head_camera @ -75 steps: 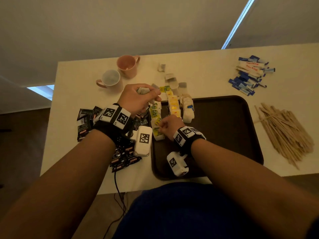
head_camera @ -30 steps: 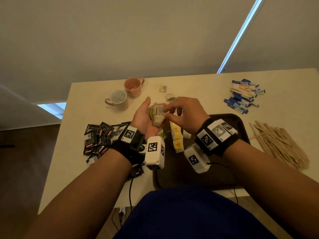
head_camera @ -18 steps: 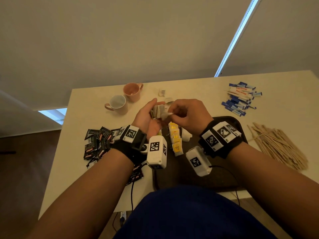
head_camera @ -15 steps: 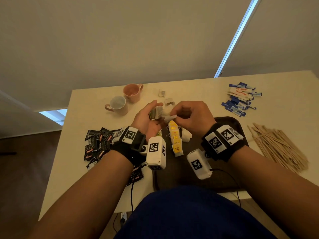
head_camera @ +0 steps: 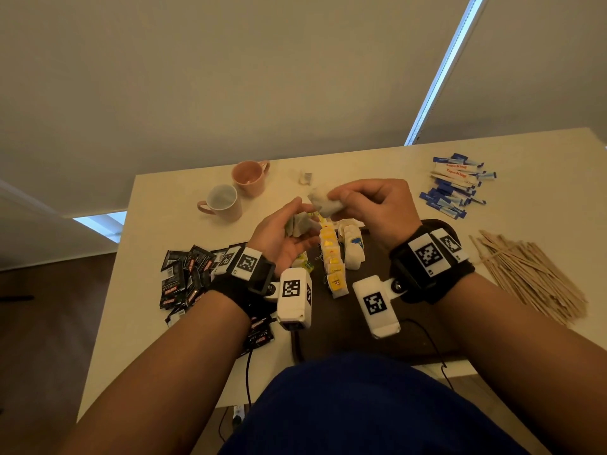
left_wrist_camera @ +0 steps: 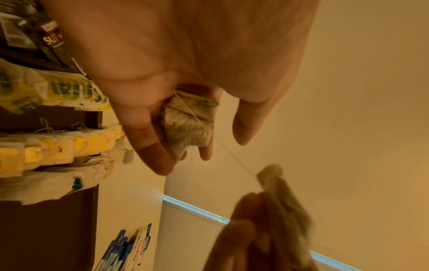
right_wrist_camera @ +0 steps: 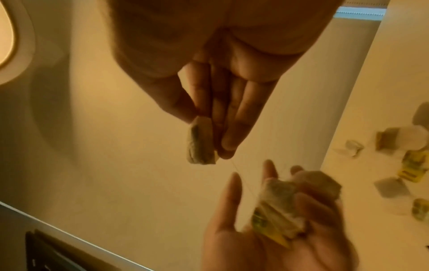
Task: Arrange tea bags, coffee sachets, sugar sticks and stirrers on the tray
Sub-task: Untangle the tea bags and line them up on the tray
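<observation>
Both hands hover above the far left corner of the dark brown tray (head_camera: 417, 326). My left hand (head_camera: 282, 231) is palm up and cups a small bunch of tea bags (head_camera: 300, 223) (left_wrist_camera: 188, 126) (right_wrist_camera: 278, 207) in curled fingers. My right hand (head_camera: 368, 201) pinches a single tea bag (head_camera: 323, 201) (right_wrist_camera: 200, 143) between thumb and fingertips, just above and right of the left hand. A thin string (left_wrist_camera: 234, 157) runs from this bag to the bunch. Rows of yellow-tagged tea bags (head_camera: 333, 257) (left_wrist_camera: 58, 148) and white ones (head_camera: 353, 247) lie on the tray below.
Black coffee sachets (head_camera: 187, 274) are heaped left of the tray. Blue and white sugar sticks (head_camera: 455, 185) lie at the far right, wooden stirrers (head_camera: 528, 274) right of the tray. Two mugs (head_camera: 223, 201) (head_camera: 249, 177) and a loose tea bag (head_camera: 305, 176) sit at the table's far side.
My right hand has pulled one tea bag up and to the right out of the bunch in my left hand; its string now stretches between them. Before that, both hands lifted from the tray.
</observation>
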